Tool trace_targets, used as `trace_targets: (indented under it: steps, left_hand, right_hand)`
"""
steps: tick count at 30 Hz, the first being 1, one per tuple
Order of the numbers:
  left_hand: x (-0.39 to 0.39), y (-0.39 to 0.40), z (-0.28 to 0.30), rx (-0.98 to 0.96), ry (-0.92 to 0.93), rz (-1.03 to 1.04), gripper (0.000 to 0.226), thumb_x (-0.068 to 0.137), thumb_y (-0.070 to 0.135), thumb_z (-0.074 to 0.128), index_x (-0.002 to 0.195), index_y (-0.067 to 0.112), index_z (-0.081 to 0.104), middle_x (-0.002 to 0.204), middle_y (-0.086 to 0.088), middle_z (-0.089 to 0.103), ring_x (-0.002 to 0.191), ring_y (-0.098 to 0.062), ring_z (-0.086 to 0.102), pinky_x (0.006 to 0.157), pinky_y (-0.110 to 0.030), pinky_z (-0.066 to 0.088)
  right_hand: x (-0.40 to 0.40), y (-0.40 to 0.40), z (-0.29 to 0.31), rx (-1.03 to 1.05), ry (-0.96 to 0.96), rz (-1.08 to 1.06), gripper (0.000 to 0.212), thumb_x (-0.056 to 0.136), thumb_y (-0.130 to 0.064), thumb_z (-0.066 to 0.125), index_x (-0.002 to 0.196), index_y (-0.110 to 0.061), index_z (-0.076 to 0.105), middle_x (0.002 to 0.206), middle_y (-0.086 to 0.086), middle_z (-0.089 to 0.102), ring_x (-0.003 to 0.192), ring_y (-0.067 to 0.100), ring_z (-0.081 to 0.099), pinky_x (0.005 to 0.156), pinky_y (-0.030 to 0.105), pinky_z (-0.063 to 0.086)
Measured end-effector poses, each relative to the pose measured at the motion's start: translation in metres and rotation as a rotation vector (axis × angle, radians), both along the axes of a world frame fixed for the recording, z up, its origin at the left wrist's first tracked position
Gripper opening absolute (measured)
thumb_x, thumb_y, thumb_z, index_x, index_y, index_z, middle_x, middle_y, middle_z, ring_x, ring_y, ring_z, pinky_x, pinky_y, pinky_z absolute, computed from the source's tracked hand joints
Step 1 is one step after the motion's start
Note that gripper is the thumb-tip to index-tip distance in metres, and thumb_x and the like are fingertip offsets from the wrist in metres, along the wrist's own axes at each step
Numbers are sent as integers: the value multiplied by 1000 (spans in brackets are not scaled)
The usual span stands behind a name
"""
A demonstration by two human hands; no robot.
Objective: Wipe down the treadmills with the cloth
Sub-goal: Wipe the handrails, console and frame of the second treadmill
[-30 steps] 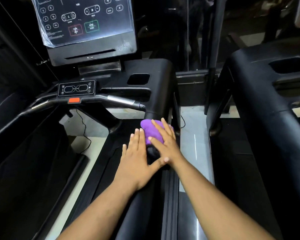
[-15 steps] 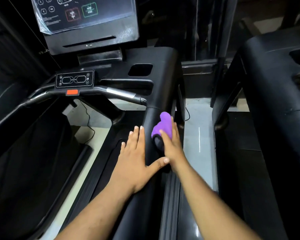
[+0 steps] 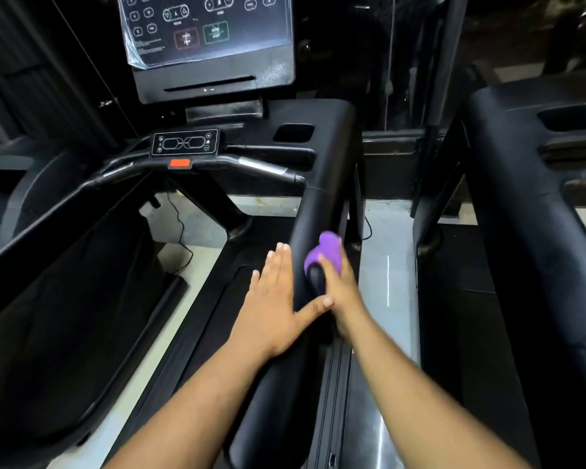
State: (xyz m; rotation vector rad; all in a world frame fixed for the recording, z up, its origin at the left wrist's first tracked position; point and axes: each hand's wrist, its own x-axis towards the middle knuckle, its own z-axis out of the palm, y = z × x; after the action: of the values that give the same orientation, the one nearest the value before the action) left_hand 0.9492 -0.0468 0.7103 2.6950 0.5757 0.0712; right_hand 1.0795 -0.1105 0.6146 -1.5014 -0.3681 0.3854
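Left hand point(image 3: 274, 299): flat and spread, palm down on the inner face of the treadmill's right side rail point(image 3: 322, 211), gripping nothing; its thumb stretches across toward the other hand and touches it.
Right hand point(image 3: 339, 286): at about 1 o'clock from the left hand, closed over the purple cloth point(image 3: 325, 252), pressing it to the outer side of the same rail — blurred, so the individual fingers are hard to read.
Cloth: bunched small, a purple lump poking out past the fingertips toward 12 o'clock, touching the rail's black surface.
Rail: broad, glossy black, running from 6 o'clock up to 12, where it widens into the console deck with a rectangular cup well point(image 3: 294, 133).
Console screen point(image 3: 207, 28): at 12 o'clock, upright, part covered by a loose plastic film; red and green boxes show on it.
Small control panel point(image 3: 184, 143): at 11 o'clock, on the front handlebar, with an orange-red tab point(image 3: 180, 163) just below it.
Second treadmill point(image 3: 521, 204): at 2 o'clock — well apart from both hands, a strip of pale floor point(image 3: 388, 252) between the two machines.
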Motion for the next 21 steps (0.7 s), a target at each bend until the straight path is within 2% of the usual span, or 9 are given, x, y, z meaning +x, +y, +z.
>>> trace_targets:
  steps: [3,6,8,10,12,14,17,21]
  left_hand:
    - [-30,-13,0,-28,-3,26,133,61,105,6,160,19,-18,168,5,-21,153,-9,-21,128,-43,-3]
    - [-71,-27,-1,-10,-9,2,130,64,104,9,160,20,-18,167,6,-24,153,-8,-22,127,-41,-5]
    - [-95,-33,-4,-42,-32,-4,128,67,101,16,159,20,-20,164,9,-27,151,-5,-24,125,-38,-7]
    - [-112,-38,-6,-119,-86,15,123,71,97,23,156,22,-23,164,11,-26,151,-3,-22,125,-36,-7]
    - [-131,-44,-9,-153,-118,25,123,69,100,20,155,24,-24,166,8,-24,153,-5,-19,125,-36,-7]
    - [-147,-49,-11,-162,-131,29,129,65,103,15,158,21,-21,167,6,-22,154,-7,-18,124,-37,-7]
    - [-175,-56,-9,-274,-169,79,135,61,105,14,160,18,-17,169,6,-18,154,-6,-14,126,-44,-6]
    - [-198,-64,-11,-410,-139,100,129,64,102,21,160,23,-13,169,9,-15,155,-6,-11,126,-52,-4]
  right_hand:
    - [39,19,44,-207,-9,-98,83,85,-65,55,160,-40,27,170,-2,18,155,23,21,127,46,16]
    - [-31,-6,51,-285,-166,11,68,101,-46,53,160,-44,19,172,-8,2,158,21,0,127,40,4]
    - [-101,-36,45,-322,-353,94,66,98,-55,50,153,-55,15,170,-17,-5,156,12,-9,121,38,10]
    - [-133,-55,36,-333,-438,137,68,87,-70,41,149,-61,14,170,-20,-6,155,8,-11,117,37,11]
    - [-120,-51,44,-366,-416,171,67,87,-68,42,151,-59,23,171,-15,0,157,16,-6,122,43,10]
    - [-101,-36,58,-408,-300,122,62,97,-59,50,154,-52,29,172,-10,4,158,23,0,125,50,11]
    - [-129,-39,62,-475,-270,89,62,102,-52,48,159,-45,23,172,-12,1,157,20,0,125,52,13]
    - [-205,-92,40,-401,-344,185,63,105,-51,44,161,-40,18,170,-16,0,155,9,-4,123,30,1]
